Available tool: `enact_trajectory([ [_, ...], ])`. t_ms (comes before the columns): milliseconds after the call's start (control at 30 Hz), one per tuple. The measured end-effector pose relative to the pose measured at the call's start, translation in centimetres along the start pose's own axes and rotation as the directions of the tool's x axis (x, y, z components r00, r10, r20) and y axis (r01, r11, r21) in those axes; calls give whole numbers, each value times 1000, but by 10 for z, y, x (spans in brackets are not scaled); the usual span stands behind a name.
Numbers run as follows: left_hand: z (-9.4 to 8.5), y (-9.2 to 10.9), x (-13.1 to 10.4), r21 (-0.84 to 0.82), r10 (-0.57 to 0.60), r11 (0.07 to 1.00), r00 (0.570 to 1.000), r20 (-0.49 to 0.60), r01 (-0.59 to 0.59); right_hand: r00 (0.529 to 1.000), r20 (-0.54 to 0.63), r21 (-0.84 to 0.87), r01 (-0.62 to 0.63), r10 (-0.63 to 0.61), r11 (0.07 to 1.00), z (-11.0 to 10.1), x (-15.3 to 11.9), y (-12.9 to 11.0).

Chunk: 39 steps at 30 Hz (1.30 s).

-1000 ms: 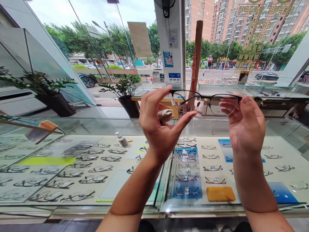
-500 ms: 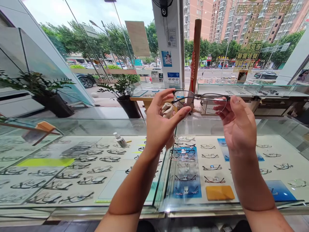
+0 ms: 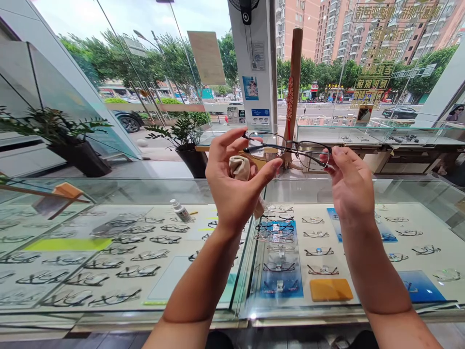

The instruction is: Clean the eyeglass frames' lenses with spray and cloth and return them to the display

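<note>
A pair of eyeglasses (image 3: pixel 291 145) with a dark upper rim and clear lenses is held up above the counter, tilted down to the right, its temples folded behind the lenses. My left hand (image 3: pixel 236 177) grips the left end of the frame and also keeps a crumpled beige cloth (image 3: pixel 240 167) tucked in its palm, with part of the cloth hanging below. At the right end, my right hand (image 3: pixel 350 179) pinches the frame between thumb and fingers. Both hands are closed on the eyeglasses.
Below my hands is a glass display counter (image 3: pixel 174 186) holding rows of spectacle frames (image 3: pixel 138 271). A small white bottle (image 3: pixel 179 211) stands on it, left of my arms. An orange-yellow case (image 3: pixel 331 290) lies at the front right. Potted plants (image 3: pixel 191 157) stand beyond.
Both hands have shifted a little to the left with the eyeglasses. The frame has tipped, its right end now lower, and more of the cloth shows in my left palm.
</note>
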State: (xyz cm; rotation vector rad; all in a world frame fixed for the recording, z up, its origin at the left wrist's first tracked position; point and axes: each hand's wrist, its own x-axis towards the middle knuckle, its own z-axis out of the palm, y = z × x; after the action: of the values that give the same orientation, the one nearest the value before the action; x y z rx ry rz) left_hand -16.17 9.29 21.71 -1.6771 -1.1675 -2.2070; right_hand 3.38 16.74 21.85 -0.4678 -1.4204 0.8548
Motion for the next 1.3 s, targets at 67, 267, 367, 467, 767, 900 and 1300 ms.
enact_trajectory([
  [67, -1, -2, 0, -7, -4, 1000, 1000, -11, 4, 1000, 14, -13, 1, -1, 1000, 1, -2, 0],
  [267, -3, -7, 1, -86, -100, 991, 995, 22, 101, 999, -13, 84, 34, -33, 996, 1, -5, -3],
  [367, -2, -8, 2, -179, -251, 948, 963, 94, 265, 994, 41, 81, 97, -101, 992, 3, -3, -1],
  [467, 1, -3, 3, -280, -401, 854, 898, 182, 438, 965, 165, -22, 213, -206, 977, 7, -3, -1],
  [767, -5, 21, -23, -495, -656, 196, 488, 575, 847, 827, 391, -182, 501, -405, 846, 20, -22, -12],
  [900, -24, 18, -48, -444, -660, -124, 260, 705, 887, 758, 476, -129, 561, -446, 818, 26, -41, -8],
  [1300, -50, 23, -121, -361, -589, -442, 38, 808, 821, 781, 540, -158, 461, -314, 874, 21, -109, -14],
])
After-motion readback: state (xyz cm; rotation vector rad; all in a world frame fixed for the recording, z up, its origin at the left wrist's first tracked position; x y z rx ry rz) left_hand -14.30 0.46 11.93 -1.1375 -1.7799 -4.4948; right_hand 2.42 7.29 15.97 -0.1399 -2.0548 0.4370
